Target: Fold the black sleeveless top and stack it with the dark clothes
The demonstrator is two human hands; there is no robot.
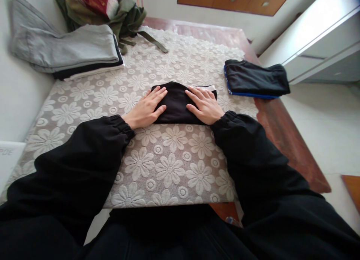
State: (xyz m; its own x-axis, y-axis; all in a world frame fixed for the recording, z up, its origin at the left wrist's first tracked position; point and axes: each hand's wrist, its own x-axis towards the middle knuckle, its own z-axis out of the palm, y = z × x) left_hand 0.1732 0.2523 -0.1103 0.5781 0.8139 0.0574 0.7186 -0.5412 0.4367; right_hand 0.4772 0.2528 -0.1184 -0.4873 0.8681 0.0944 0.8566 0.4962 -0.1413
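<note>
A folded black garment (pixel 176 106) lies on the lace tablecloth (pixel 171 168) in front of me, its kind hidden by the folding. A bit of white shows at its far right edge. My left hand (pixel 149 107) rests flat on its left end, fingers stretched out and thumb apart. On the right end lies my right hand (pixel 205 105), palm down, with its fingers extended. Neither hand grips the cloth.
Folded grey trousers (pixel 81 48) top a stack at the back left, beside an olive-green backpack (pixel 129 14) with a red bag (pixel 97 1) on it. At the right, a folded black garment (pixel 254 78) lies over a blue one near the wooden table edge (pixel 284 136).
</note>
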